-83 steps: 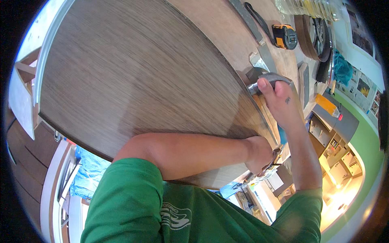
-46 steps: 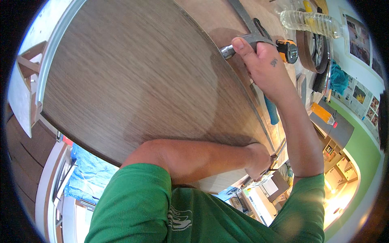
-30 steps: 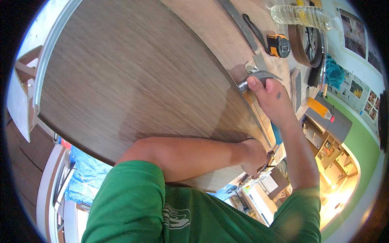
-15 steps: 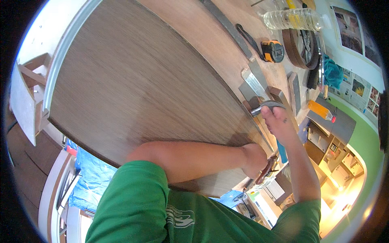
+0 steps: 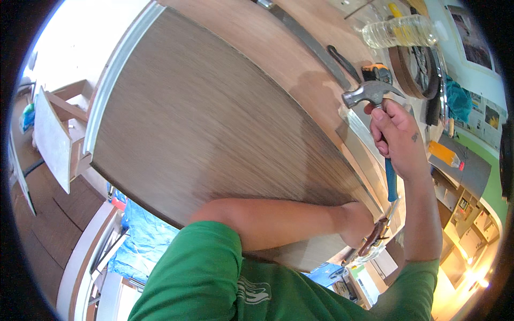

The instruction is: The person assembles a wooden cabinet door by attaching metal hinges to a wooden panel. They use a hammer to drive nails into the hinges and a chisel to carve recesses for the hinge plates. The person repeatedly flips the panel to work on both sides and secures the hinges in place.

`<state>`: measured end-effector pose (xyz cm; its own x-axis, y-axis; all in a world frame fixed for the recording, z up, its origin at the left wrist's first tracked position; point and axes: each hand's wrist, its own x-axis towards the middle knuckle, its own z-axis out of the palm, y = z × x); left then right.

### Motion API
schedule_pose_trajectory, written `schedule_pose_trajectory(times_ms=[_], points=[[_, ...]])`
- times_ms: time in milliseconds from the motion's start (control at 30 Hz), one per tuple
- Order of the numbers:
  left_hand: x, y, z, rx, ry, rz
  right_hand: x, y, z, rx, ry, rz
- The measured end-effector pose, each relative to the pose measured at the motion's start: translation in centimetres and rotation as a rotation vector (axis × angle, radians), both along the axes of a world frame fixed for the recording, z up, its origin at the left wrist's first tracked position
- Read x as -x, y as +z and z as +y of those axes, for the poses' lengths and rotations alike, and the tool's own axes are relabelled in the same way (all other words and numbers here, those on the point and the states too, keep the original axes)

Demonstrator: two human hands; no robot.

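A claw hammer (image 5: 369, 94) with a steel head and a blue grip is held in my right hand (image 5: 395, 134), whose fingers wrap round the handle just below the head. It is raised over the right edge of a large brown wood-grain board (image 5: 235, 117). My left forearm lies across that board, and my left hand (image 5: 357, 223) rests at its near right edge, with its fingers hidden. Right beside the left hand is a reddish-brown curved item (image 5: 373, 238), which I cannot make out. Flat metal strips (image 5: 360, 128) lie below the hammer, partly covered by my right hand.
Beyond the board are a long dark metal bar (image 5: 310, 43), an orange and black tape measure (image 5: 377, 73), a clear bottle (image 5: 400, 32) and a brown coiled band (image 5: 408, 74). An orange bottle (image 5: 444, 154) lies farther right. Blue sheeting (image 5: 140, 235) is at the lower left.
My right hand has lifted the hammer up and away from the metal pieces at the board's edge. My left hand stays at the edge. The whole view has shifted slightly.
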<state>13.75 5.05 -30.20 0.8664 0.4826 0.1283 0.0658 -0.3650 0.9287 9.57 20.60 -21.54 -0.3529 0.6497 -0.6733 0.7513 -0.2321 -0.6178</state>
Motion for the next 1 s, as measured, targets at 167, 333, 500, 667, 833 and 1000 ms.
schedule_pose_trajectory(times_ms=[167, 333, 500, 667, 833, 1000], points=[[-0.5, -0.3, -0.1, 0.001, -0.013, -0.043, 4.4, -1.2, -0.5, 0.111, 0.018, 0.091], [0.2, 0.1, 0.2, 0.067, 0.009, -0.067, 6.6, -2.6, -0.1, 0.104, 0.04, 0.104], [0.3, 0.2, 0.1, 0.064, 0.012, -0.061, 9.7, -3.2, 0.7, 0.028, 0.105, 0.147], [0.6, 0.3, 0.1, 0.05, 0.026, -0.057, 12.7, -3.7, 1.6, -0.042, 0.111, 0.209], [0.3, 0.5, 0.1, 0.074, 0.002, -0.025, 12.2, -4.8, 1.4, -0.069, 0.322, 0.07], [1.3, 1.0, 0.5, 0.06, -0.025, 0.009, 12.6, -3.7, 2.0, -0.088, 0.272, 0.095]])
